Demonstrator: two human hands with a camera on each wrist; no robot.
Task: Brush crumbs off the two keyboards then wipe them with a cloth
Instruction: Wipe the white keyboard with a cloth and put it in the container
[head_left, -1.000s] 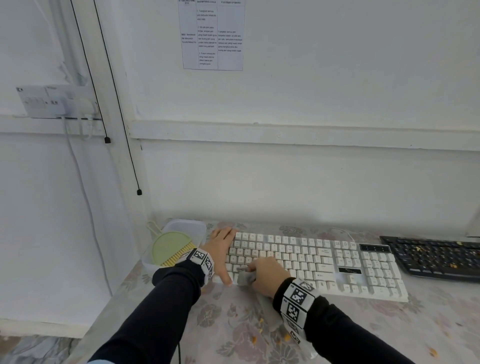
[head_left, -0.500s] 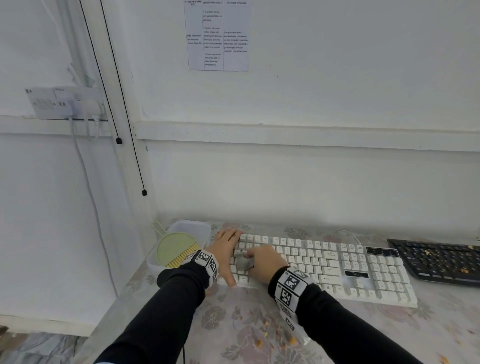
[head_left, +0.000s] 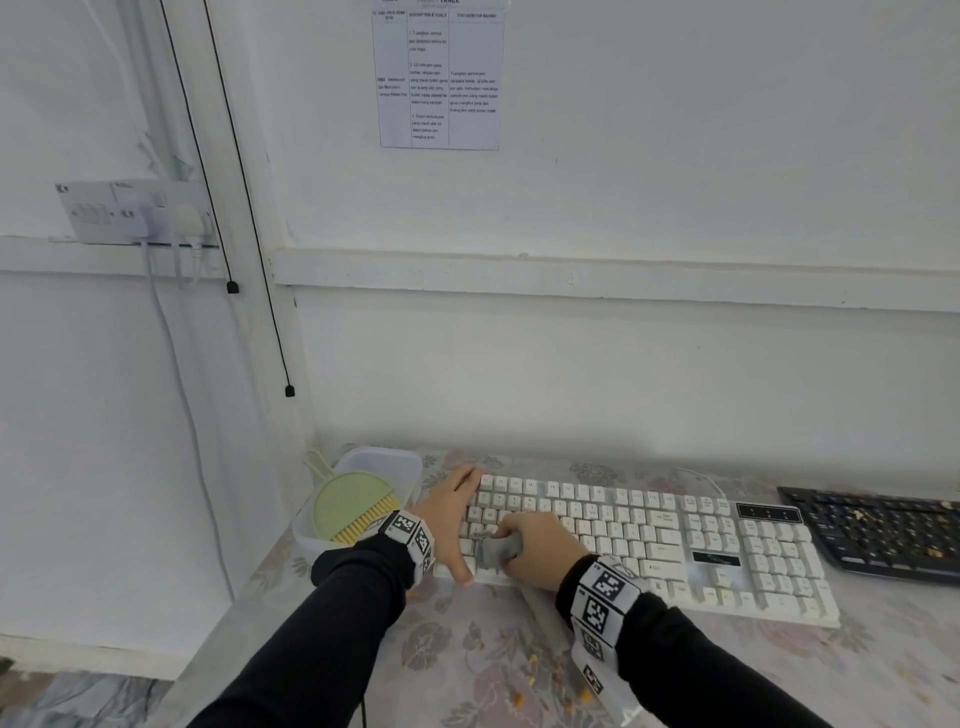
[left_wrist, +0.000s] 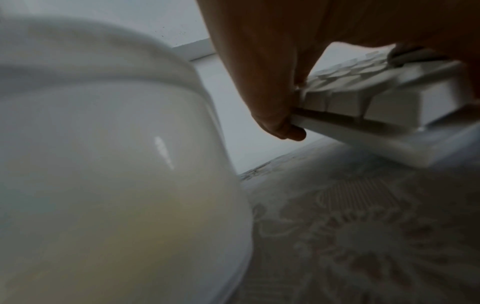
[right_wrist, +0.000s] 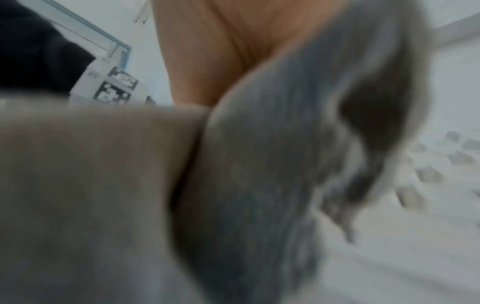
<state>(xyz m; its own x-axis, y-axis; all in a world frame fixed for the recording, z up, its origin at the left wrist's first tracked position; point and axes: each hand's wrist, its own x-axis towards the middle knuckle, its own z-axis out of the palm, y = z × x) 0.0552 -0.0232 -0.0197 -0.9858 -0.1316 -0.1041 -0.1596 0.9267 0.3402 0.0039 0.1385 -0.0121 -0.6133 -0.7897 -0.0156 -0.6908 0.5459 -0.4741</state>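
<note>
A white keyboard (head_left: 675, 545) lies on the flowered table, and a black keyboard (head_left: 883, 530) strewn with yellow crumbs lies at the right. My right hand (head_left: 540, 551) grips a bunched grey cloth (head_left: 496, 551) and presses it on the white keyboard's lower left keys. Up close, the cloth (right_wrist: 272, 164) fills the right wrist view under my right hand (right_wrist: 207, 51). My left hand (head_left: 452, 519) holds the white keyboard's left end, thumb at the near corner. In the left wrist view a fingertip of my left hand (left_wrist: 259, 72) curls over the keyboard's (left_wrist: 389, 115) far edge.
A clear plastic tub (head_left: 400, 462) stands left of the white keyboard, holding a green brush with yellow bristles (head_left: 358, 509). The tub (left_wrist: 103, 144) sits right beside my left wrist. Yellow crumbs (head_left: 530, 660) dot the tablecloth in front. The wall runs close behind; the table edge is at left.
My right hand rubbed the cloth away over the left keys, then back toward the near rows. The left hand kept its hold on the keyboard's left end.
</note>
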